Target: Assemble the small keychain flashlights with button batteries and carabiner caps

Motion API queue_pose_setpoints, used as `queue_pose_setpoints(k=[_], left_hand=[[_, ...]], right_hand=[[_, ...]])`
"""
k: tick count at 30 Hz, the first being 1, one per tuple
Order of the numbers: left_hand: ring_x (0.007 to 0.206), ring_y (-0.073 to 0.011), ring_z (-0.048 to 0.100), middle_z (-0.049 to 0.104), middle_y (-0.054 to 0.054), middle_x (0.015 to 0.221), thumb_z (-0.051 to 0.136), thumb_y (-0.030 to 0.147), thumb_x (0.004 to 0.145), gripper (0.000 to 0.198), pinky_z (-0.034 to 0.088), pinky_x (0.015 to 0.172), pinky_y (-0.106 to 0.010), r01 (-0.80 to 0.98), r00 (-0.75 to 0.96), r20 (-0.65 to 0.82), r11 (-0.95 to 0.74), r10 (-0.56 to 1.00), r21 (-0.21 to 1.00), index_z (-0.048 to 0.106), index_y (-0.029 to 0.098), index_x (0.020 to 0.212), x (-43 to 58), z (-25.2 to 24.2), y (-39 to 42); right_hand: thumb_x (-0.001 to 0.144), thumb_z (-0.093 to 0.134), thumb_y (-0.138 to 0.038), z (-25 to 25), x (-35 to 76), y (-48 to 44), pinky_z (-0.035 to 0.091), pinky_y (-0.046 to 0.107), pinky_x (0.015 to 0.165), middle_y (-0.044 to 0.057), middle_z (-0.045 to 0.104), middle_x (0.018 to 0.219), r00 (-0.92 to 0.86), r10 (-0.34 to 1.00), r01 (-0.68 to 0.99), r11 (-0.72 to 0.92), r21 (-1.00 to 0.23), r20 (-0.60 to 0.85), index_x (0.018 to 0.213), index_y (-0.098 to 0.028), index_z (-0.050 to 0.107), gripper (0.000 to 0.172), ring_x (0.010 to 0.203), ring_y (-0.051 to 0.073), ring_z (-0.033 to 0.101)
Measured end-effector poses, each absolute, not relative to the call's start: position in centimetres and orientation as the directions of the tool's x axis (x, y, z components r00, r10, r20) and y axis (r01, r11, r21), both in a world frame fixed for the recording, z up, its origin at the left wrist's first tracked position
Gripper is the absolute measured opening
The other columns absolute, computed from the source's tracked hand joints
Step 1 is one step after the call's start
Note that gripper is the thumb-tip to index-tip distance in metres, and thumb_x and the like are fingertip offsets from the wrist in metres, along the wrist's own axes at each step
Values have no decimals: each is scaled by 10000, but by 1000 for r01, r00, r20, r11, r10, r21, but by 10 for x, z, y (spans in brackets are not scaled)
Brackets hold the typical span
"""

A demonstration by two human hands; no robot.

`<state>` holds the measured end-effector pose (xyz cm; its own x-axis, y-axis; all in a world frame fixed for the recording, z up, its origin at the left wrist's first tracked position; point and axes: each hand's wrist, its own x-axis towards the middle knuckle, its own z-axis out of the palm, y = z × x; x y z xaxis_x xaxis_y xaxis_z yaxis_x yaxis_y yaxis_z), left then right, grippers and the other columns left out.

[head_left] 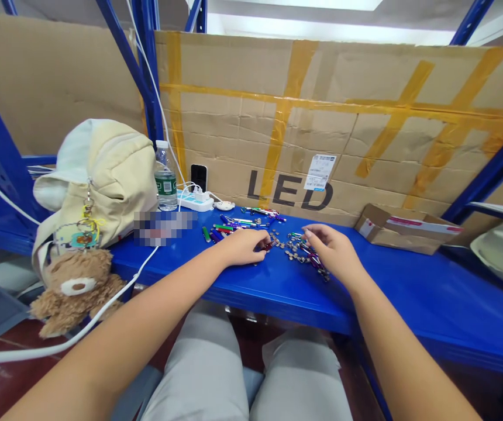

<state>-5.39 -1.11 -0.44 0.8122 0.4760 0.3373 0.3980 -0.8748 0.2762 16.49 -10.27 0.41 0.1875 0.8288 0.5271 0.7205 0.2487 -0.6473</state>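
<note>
From the head-worn view, the left hand (243,247) is placed over the front edge of a scattered group of small metal key-ring trinkets (299,252) on a blue steel shelf (409,292); its fingers (265,240) are curled downward at a small dark red piece, and whether that piece is gripped cannot be told; the right hand (333,252) is held just beside the trinkets, on their right, with its fingers (312,233) loosely parted and nothing seen held; a second group of slim coloured penlight-like items (238,225) lies behind the left hand; a white power strip (195,202) and a plastic water bottle (165,176) stand farther left, beside a cream fabric bag (97,181) with a plush teddy bear (73,289) hanging below it; a flattened cardboard box (407,231) lies at the right; a taped cardboard sheet (321,117) printed "LED" stands behind the shelf; grey-trousered knees (203,368) are seen below.
</note>
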Motion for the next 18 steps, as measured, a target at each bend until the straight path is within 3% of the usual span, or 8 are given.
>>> queue_pose_setpoints(k=[4, 10, 18], left_hand=[[797, -185, 622, 673, -26, 900, 546, 240, 753, 237, 480, 723, -277, 431, 772, 358, -846, 525, 313, 573, 196, 984, -54, -5, -10], [753, -182, 605, 654, -33, 848, 547, 257, 782, 166, 468, 693, -276, 389, 738, 427, -847, 522, 362, 564, 181, 929, -52, -8, -6], [888, -178, 613, 671, -50, 943, 496, 244, 899, 148, 454, 793, -280, 336, 667, 566, -874, 484, 351, 602, 161, 962, -47, -7, -6]], right_hand=[[865, 421, -420, 12, 144, -75, 477, 292, 655, 60, 688, 809, 174, 841, 643, 297, -706, 512, 925, -162, 646, 347, 661, 158, 604], [846, 454, -387, -5, 125, -64, 458, 321, 757, 66, 696, 849, 51, 828, 724, 355, -591, 559, 899, -183, 665, 298, 778, 195, 616], [811, 497, -484, -8, 123, -67, 449, 295, 679, 42, 672, 749, 156, 840, 603, 335, -724, 519, 822, -181, 648, 339, 706, 181, 590]])
